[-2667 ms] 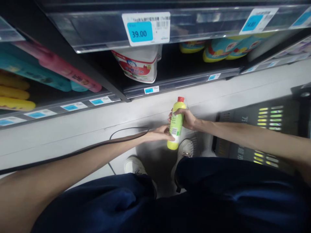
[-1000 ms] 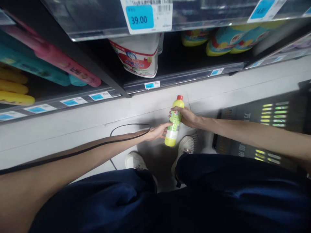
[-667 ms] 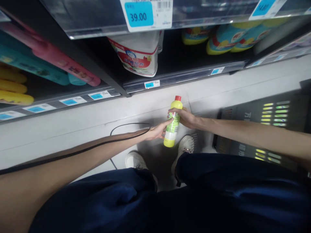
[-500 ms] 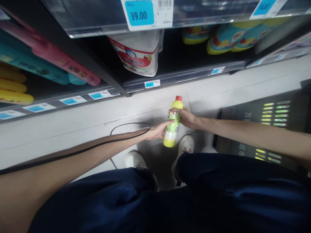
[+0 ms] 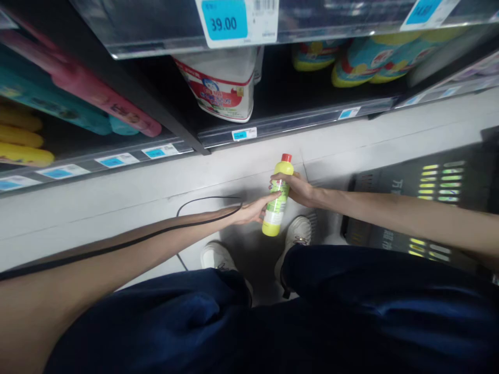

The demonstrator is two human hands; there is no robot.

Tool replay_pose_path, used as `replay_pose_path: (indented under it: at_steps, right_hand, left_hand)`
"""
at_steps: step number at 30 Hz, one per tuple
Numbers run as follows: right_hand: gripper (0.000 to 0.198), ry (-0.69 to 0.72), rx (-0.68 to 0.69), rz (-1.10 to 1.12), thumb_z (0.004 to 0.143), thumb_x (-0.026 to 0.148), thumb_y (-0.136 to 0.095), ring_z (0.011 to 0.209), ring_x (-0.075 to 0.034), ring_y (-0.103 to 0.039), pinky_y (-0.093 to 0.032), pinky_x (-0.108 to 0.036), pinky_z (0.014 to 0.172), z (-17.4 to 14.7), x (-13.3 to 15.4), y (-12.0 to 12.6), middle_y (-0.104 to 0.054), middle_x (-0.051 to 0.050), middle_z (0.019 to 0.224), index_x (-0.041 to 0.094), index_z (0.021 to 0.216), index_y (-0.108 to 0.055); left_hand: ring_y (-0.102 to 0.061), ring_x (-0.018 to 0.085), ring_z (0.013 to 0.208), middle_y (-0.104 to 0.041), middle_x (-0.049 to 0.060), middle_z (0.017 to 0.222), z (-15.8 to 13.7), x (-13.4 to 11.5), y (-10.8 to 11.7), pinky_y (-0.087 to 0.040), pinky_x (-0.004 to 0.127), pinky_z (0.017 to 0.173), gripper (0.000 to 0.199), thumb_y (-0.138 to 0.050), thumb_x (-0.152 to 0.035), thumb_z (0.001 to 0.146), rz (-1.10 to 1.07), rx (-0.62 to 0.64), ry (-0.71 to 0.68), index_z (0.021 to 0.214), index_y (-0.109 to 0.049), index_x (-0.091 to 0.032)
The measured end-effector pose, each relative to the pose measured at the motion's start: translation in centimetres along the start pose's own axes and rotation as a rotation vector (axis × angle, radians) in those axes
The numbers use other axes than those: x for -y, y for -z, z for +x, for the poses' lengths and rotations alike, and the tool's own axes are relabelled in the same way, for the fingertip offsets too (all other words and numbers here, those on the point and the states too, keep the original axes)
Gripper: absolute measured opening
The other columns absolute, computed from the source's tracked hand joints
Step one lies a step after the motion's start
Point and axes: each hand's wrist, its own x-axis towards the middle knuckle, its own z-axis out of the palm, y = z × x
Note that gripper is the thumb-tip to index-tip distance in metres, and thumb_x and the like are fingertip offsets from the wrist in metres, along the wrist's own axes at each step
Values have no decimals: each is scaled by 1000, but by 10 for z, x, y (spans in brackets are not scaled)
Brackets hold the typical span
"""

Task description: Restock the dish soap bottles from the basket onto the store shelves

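Note:
A yellow plastic bottle (image 5: 276,208) with a red cap and a green-and-white label is held between both hands, slightly tilted, above the floor near my shoes. Around its upper part wraps my right hand (image 5: 298,188), fingers closed on the far side. Lower down, my left hand (image 5: 255,210) grips the bottle from the left, its thumb lying across the label and its other fingers partly hidden behind. A thin black cable (image 5: 156,234) runs along my left forearm and loops near the wrist.
In front is a store shelf (image 5: 296,122) holding white tubs (image 5: 226,91) and blue-and-yellow bottles (image 5: 358,59). Pink bottles (image 5: 105,101), teal ones and yellow ones lie at the left. A dark slotted crate (image 5: 390,182) stands on the floor at the right, beneath my right forearm.

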Motion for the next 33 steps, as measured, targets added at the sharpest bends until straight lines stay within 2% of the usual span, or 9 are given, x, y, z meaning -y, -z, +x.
replay_pose_path:
  at_steps: [6, 13, 20, 28, 33]
  right_hand:
    - [33, 5, 1, 3, 68, 32, -83, 79, -19, -56, -47, -36, 75, 1, -2, 2, -62, -2, 80, 20, 83, -56]
    - [33, 4, 4, -5, 70, 32, -82, 78, -19, -57, -46, -37, 75, 4, -4, 5, -60, -2, 80, 21, 85, -55]
    - [35, -5, -2, -6, 69, 32, -83, 77, -19, -56, -46, -36, 72, 5, -4, 6, -61, -2, 79, 21, 86, -55]
    - [34, -17, -17, -22, 68, 32, -82, 78, -20, -56, -47, -37, 74, 6, -3, 5, -61, -2, 78, 21, 84, -54]
    - [33, -18, -7, -19, 69, 33, -82, 77, -20, -56, -46, -38, 75, 4, -2, 5, -60, -2, 78, 21, 82, -54]
  left_hand:
    - [-53, 37, 136, -60, 17, 144, 0, 2, 2, -42, 55, 113, 69, -51, -62, 97, 27, 44, -11, 148, -45, -16]
    - [-54, 37, 133, -63, 17, 138, 3, 4, 4, -41, 54, 112, 65, -48, -57, 100, 41, 39, -11, 148, -47, -14]
    - [-57, 36, 130, -64, 15, 139, 3, 4, 2, -45, 55, 111, 62, -51, -58, 97, 3, 18, -21, 145, -51, -18]
    - [-59, 34, 121, -68, 14, 127, -2, 1, -1, -48, 53, 104, 53, -44, -54, 101, -4, 2, -42, 134, -57, -14]
    - [-63, 31, 112, -70, 12, 118, 0, 3, 1, -52, 46, 97, 49, -44, -56, 100, -14, -4, -51, 126, -60, -17]
